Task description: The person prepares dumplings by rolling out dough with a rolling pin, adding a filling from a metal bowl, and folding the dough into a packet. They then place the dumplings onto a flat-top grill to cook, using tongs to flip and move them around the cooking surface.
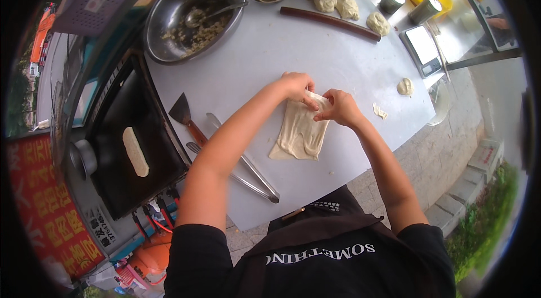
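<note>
A thin, wrinkled sheet of dough [301, 131] lies stretched on the metal worktable [236, 82] in front of me. My left hand [299, 89] pinches its far left corner, while my right hand [339, 108] grips the far right corner. Between the two hands the far edge of the sheet is gathered and slightly folded. The near edge lies flat and spreads wider than the far one. Off to the right of my right hand is a small dough scrap [380, 111], with a ball of dough [405, 86] farther out.
On the left, a black griddle [122, 129] carries a long flat dough piece [136, 152]. A scraper [188, 122] and metal tongs [253, 179] lie by my left forearm. Beyond are a filling bowl [169, 15], a rolling pin [329, 23], dough lumps [348, 7] and a digital scale [422, 51].
</note>
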A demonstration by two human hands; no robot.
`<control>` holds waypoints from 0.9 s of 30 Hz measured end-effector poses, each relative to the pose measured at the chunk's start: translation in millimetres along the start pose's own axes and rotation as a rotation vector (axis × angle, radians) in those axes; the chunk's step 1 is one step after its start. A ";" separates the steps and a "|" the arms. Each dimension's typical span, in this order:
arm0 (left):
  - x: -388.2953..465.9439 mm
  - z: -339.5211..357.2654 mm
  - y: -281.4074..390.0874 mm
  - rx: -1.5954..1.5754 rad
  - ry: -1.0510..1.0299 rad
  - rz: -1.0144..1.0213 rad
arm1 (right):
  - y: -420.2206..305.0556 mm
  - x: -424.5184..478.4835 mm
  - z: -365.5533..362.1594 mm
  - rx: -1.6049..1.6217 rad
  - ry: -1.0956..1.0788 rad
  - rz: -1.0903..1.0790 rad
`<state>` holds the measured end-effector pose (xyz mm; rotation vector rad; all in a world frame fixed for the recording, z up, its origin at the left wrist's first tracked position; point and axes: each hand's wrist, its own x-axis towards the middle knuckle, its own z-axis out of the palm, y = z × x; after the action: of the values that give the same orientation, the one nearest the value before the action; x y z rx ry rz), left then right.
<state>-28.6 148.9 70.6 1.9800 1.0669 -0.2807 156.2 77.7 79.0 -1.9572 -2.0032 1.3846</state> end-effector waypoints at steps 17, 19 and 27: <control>-67.8 54.9 -8.6 0.052 0.593 0.496 | -10.4 -23.8 44.0 -0.086 0.174 -0.212; -66.0 55.5 -21.3 0.318 0.567 0.389 | -20.0 -25.9 40.6 -0.208 0.103 -0.226; -84.0 91.1 -31.2 0.487 0.556 0.572 | -8.0 -44.4 77.3 -0.088 0.455 -0.330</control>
<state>-87.2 39.0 41.8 2.8035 0.7346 0.3785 115.6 0.1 60.8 -1.6712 -2.0564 0.7152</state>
